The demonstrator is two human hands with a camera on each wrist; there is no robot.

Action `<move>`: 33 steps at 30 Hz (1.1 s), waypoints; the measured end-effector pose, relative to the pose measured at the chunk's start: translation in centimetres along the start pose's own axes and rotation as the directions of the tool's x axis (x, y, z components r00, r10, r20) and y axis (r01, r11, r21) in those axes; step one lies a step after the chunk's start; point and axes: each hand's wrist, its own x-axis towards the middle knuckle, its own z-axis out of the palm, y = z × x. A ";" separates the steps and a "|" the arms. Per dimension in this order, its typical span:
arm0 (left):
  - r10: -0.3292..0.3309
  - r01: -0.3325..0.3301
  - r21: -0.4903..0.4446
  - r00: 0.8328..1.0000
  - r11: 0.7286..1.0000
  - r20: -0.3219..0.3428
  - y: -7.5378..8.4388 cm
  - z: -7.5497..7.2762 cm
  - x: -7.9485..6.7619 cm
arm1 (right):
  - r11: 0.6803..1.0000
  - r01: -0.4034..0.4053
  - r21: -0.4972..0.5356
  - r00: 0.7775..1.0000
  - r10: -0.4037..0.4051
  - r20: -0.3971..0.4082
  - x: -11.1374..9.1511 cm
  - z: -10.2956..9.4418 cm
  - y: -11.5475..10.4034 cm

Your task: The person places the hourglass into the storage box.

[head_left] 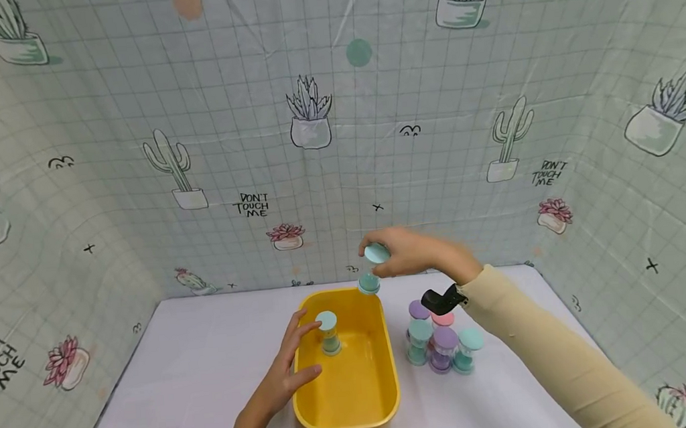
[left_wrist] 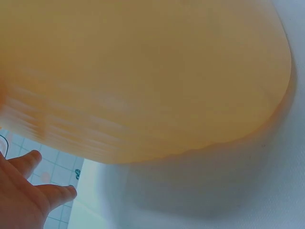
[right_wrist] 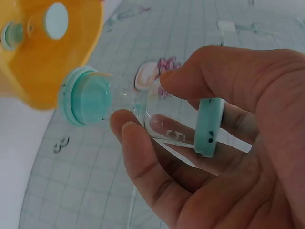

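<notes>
My right hand (head_left: 409, 252) grips a sand timer (right_wrist: 174, 117) with teal caps and a clear glass body marked 5. In the right wrist view the thumb and fingers curl round its glass near one cap. In the head view this timer hangs over the far right rim of a yellow tub (head_left: 357, 391). Inside the tub, toward its left side, another teal-capped sand timer (head_left: 331, 342) stands upright. Over the tub's left rim reaches my left hand (head_left: 285, 373), fingers spread, one fingertip overlapping that timer's top cap. The left wrist view shows two extended fingers (left_wrist: 57, 194) beside the tub's outer wall.
Right of the tub, several sand timers stand in a close group: teal (head_left: 418, 342), purple (head_left: 444, 348) and pink-capped (head_left: 444, 319). A white cloth covers the table (head_left: 204, 366). Behind and at the sides hangs a grid-patterned curtain (head_left: 238, 115) printed with cacti.
</notes>
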 end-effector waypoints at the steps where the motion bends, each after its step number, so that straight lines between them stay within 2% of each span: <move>1: 0.000 0.000 0.004 1.000 1.000 -0.001 0.0 0.0 0.0 | 1.000 0.005 -0.007 1.000 -0.005 0.017 0.2 0.2 -0.4; 6: -0.010 0.010 0.004 1.000 1.000 -0.004 -0.1 0.0 0.1 | 0.999 0.029 -0.032 0.989 -0.024 0.148 1.3 1.7 -1.5; 9: -0.018 0.018 0.009 1.000 1.000 -0.008 -0.1 -0.1 0.1 | 0.998 0.049 -0.048 0.982 -0.039 0.185 2.1 2.7 -1.5; 15: -0.018 0.018 0.011 1.000 1.000 -0.005 -0.2 -0.1 0.1 | 0.996 0.048 -0.072 0.981 -0.034 0.188 3.2 4.6 -1.1; 19: -0.011 0.011 0.006 1.000 1.000 0.002 -0.2 -0.1 0.0 | 0.998 0.014 -0.063 0.982 -0.002 0.188 3.7 5.5 -1.0; 27: -0.011 0.010 0.005 1.000 1.000 0.003 -0.2 -0.1 0.0 | 0.996 -0.082 0.022 0.972 0.075 0.223 4.5 7.4 -0.6; 33: -0.007 0.007 0.003 1.000 1.000 0.002 -0.2 -0.1 0.0 | 0.997 -0.084 0.002 0.970 0.081 0.228 5.0 8.6 -0.3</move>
